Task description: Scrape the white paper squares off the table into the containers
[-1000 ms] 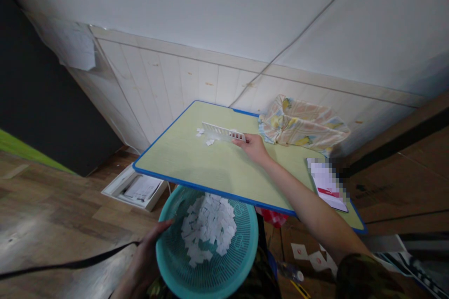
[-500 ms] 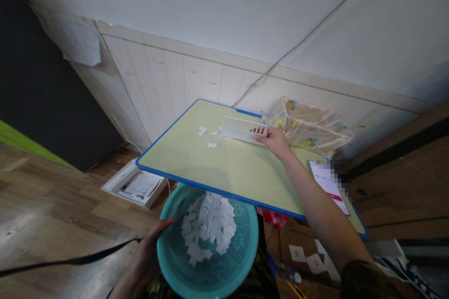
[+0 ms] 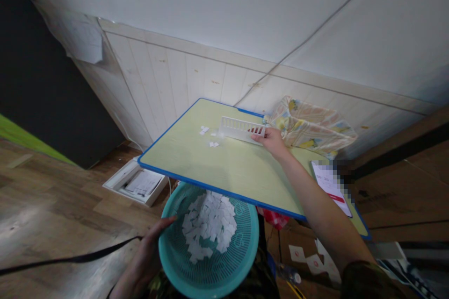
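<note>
My right hand (image 3: 271,140) reaches across the green table (image 3: 224,173) and grips the right end of a white slotted plastic strip (image 3: 240,128) standing on edge at the far side. A few small white paper pieces (image 3: 209,135) lie on the table just left of the strip. My left hand (image 3: 149,254) holds the left rim of a teal round basket (image 3: 242,254) below the table's near edge. The basket holds a heap of white paper pieces (image 3: 208,226).
A folded patterned cloth (image 3: 310,126) lies at the table's far right, a white card with red print (image 3: 331,187) at its right edge. A white tray with papers (image 3: 136,184) sits on the wooden floor by the panelled wall. A black strap (image 3: 70,258) crosses the floor.
My right hand has drawn the white strip to the right, away from the small paper pieces, which stay on the table. The left hand and basket have hardly moved.
</note>
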### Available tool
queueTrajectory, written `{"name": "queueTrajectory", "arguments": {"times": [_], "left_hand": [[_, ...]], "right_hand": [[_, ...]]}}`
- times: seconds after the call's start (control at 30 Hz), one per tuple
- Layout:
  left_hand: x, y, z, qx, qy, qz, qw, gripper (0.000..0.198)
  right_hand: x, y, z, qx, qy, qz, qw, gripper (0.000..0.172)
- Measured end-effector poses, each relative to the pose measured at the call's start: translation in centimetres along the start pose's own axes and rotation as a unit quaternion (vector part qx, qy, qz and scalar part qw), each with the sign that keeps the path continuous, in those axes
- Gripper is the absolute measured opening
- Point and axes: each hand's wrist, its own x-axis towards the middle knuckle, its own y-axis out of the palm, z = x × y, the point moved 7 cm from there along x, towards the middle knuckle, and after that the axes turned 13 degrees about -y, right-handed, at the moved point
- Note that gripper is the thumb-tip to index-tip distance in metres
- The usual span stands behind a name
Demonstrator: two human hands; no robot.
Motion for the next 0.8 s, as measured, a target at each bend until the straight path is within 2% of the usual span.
{"name": "queueTrajectory", "arguments": {"times": [0.1,0.2,0.33,0.5,0.63,0.73,0.8], "left_hand": [[0.0,-0.1,0.0,-0.007,0.0,-0.001,1.0,0.04],[0.2,-0.1,0.1,0.0,-0.006,0.005,1.0,0.044],[0.2,-0.1,0.2,0.003,-0.008,0.012,1.0,0.035],[0.2,-0.4,0.0,0.002,0.002,-0.002,1.0,0.023],[0.4,-0.3,0.1,-0.007,-0.007,0.004,1.0,0.021],[0.4,-0.3,0.2,-0.012,-0.015,0.003,1.0,0.025],[0.3,-0.3,0.1,-0.01,-0.015,-0.001,1.0,0.027]], "right_hand": [[-0.2,-0.6,0.8,0.023,0.007,0.031,0.999,0.039],[-0.1,-2.0,1.0,0.039,0.017,0.026,0.999,0.039],[-0.1,-2.5,0.4,0.059,0.023,0.005,0.998,0.04],[-0.3,-1.2,0.4,0.086,0.029,0.045,0.995,0.041],[-0.4,-2.9,0.6,0.086,0.041,0.06,0.994,0.039],[-0.4,-4.4,0.3,0.092,0.048,0.046,0.994,0.039],[-0.5,-4.5,-0.2,0.096,0.052,0.032,0.994,0.04]]}}
